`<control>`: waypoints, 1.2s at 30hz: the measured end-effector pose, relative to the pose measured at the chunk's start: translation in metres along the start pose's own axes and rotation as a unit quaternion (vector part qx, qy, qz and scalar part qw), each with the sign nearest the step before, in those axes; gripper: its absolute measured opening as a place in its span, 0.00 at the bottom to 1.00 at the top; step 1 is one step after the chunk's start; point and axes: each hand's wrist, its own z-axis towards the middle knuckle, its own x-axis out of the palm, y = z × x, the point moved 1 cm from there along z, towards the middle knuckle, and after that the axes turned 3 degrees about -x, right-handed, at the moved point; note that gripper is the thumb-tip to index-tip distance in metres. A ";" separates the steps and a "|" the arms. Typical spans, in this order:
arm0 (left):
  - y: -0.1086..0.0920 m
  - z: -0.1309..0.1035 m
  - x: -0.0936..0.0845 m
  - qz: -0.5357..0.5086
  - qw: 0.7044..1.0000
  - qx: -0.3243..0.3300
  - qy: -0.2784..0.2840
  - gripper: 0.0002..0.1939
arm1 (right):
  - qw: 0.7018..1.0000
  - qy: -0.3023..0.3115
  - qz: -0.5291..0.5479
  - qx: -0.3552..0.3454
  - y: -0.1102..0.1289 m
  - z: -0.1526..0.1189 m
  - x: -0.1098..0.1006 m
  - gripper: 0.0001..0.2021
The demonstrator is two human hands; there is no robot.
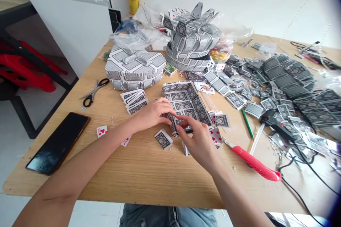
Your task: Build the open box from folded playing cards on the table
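Observation:
In front of me stands an open box made of playing cards (pixel 183 104), its walls and floor covered in grey-and-white card backs. My left hand (pixel 158 113) is closed on the box's near left corner, thumb outside and fingers over the rim. My right hand (pixel 195 134) pinches the near wall beside it, fingertips close to the left ones. A loose playing card (pixel 163 139) lies just below the hands. A fanned stack of cards (pixel 134 101) rests left of the box, and face-up heart cards (pixel 215 135) lie by its right side.
A red-handled cutter (pixel 255 163), a glue gun (pixel 277 124) with a cord and a green pencil (pixel 247 123) lie to the right. Scissors (pixel 93 92) and a phone (pixel 58 142) are at left. Card-made lidded boxes (pixel 135 67) and a tiered card piece (pixel 195 39) stand behind.

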 end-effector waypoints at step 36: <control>-0.015 -0.005 0.021 0.036 0.998 -0.038 0.033 0.04 | 0.993 -0.092 -0.077 -0.002 -0.056 -0.056 -0.070 0.09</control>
